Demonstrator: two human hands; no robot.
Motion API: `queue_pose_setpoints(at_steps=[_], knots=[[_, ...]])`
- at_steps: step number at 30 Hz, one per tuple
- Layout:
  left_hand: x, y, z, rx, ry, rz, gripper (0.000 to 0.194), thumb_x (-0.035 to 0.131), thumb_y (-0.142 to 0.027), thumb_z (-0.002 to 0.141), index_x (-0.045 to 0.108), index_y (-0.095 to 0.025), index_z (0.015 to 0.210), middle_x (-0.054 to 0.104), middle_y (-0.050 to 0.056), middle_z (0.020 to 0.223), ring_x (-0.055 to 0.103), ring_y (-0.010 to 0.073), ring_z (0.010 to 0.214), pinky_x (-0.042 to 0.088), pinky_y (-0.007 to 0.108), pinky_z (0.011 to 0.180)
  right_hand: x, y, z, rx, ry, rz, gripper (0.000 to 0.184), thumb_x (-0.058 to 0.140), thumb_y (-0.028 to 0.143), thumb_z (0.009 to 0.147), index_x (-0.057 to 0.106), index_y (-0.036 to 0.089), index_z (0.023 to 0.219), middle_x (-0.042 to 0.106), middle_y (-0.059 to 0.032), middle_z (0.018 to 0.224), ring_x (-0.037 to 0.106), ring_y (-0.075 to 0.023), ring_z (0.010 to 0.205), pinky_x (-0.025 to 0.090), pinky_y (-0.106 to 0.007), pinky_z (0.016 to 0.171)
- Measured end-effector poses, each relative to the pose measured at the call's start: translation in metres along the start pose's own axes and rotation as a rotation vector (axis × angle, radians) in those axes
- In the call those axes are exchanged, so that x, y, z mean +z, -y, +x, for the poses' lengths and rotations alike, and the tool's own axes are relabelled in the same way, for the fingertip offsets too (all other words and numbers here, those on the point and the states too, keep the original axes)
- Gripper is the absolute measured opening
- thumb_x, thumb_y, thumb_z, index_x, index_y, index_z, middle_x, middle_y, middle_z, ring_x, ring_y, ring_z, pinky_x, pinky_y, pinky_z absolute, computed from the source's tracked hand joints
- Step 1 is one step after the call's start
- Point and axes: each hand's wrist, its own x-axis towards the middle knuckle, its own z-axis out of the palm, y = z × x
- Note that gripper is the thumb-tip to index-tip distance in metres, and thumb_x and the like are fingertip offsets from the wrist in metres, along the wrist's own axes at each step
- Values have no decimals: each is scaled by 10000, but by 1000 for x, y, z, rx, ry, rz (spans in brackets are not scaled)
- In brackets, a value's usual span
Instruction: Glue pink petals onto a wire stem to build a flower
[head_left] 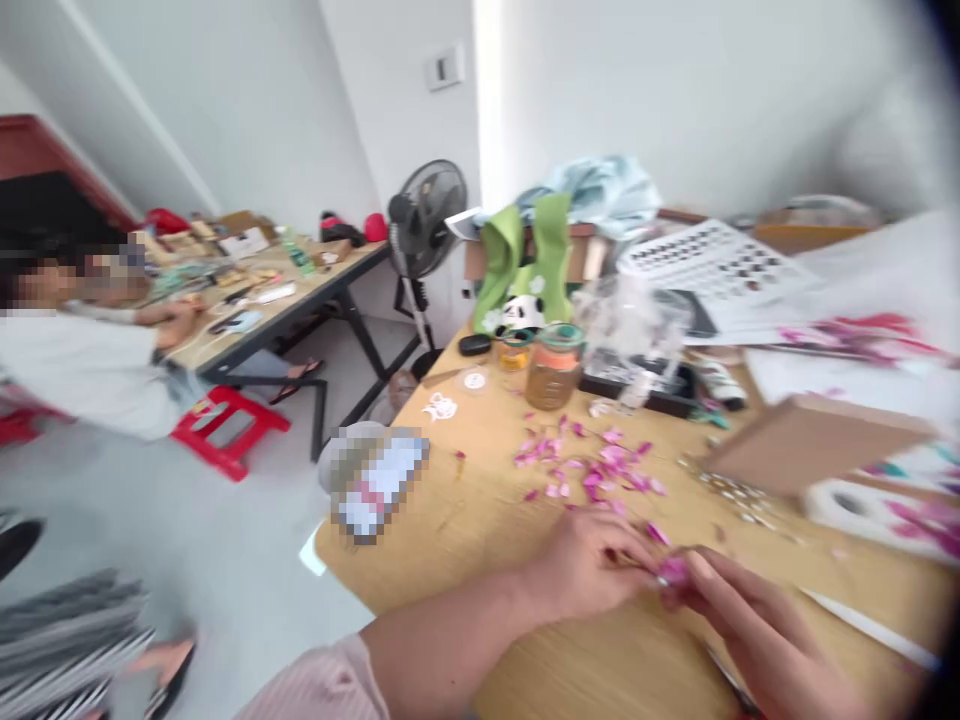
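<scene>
My right hand (772, 625) reaches in from the lower right and pinches a small pink petal piece (673, 572) between thumb and fingers. From the left, my left hand (589, 565) meets it, its fingertips pinched at the piece's edge; what they grip is too blurred to make out. Just beyond both hands, many loose pink petals (600, 470) lie scattered on the wooden table (450, 550). A thin, dark metal tool with a red end (724, 668) is partly hidden below my right hand.
A phone (382, 490) lies at the table's left edge. Behind the petals stand a jar (555, 368) and a black tray (637, 390). To the right are beaded strands (739, 495), a cardboard flap (817, 440) and a white strip (862, 620). A person (82, 350) sits at another table.
</scene>
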Motion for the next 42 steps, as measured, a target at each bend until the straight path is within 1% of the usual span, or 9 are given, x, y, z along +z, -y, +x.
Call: queue_pose_setpoints(at_steps=[3,7,15,19,28,32,36,39,42], knots=[[-5,-7,0,-99,-46,-120,93,743,-211,679,706,-130,709,704,85,787,644,155,704,532,258,635,2,6,-4,82,-21,140,461,457,572,872,585,190,649,594,-53,667,562,-225,712,445,-323,693],[-8,-8,2,-99,-55,-184,115,751,-230,673,693,-131,675,679,78,779,624,157,747,532,251,637,4,7,-2,66,-38,257,431,449,544,896,615,174,754,612,-58,732,558,-207,720,432,-326,707],[-5,-8,0,-87,-19,-173,115,740,-245,681,690,-142,678,652,89,822,602,160,754,533,212,510,2,6,0,19,-68,264,379,512,512,884,598,172,741,587,-28,681,529,-167,675,393,-296,668],[-3,-11,-2,-85,16,-151,92,727,-227,692,690,-143,685,631,84,803,600,170,759,537,216,484,1,10,0,20,-47,247,388,580,534,828,575,171,691,564,-16,635,503,-155,633,370,-281,615],[-2,-8,-1,-90,15,-118,107,746,-188,671,698,-136,752,629,69,817,553,114,657,542,214,493,1,13,3,24,-38,280,428,636,589,743,570,174,656,554,-9,605,493,-145,601,381,-272,598],[-2,-9,-1,-95,25,-145,92,733,-208,690,696,-137,734,628,76,828,570,130,688,549,219,481,0,14,1,25,-44,305,423,644,583,741,568,176,654,549,-3,601,491,-141,595,382,-269,597],[-2,-8,-3,-98,36,-182,93,720,-236,712,700,-147,733,626,76,839,598,150,724,552,230,481,0,14,-1,18,-22,318,421,601,572,790,563,175,654,557,-8,616,497,-145,615,383,-276,626],[-3,-4,-3,-60,14,-153,81,719,-235,720,708,-159,747,642,73,843,612,154,756,547,236,547,-1,12,-1,19,-27,309,438,538,568,839,562,171,654,563,-17,627,504,-151,629,380,-285,646],[-4,-2,-2,-3,-23,-86,53,722,-218,722,712,-167,734,659,61,801,619,149,768,531,259,665,-2,9,0,30,-22,318,450,539,581,833,565,168,657,565,-21,626,515,-160,634,388,-291,643]])
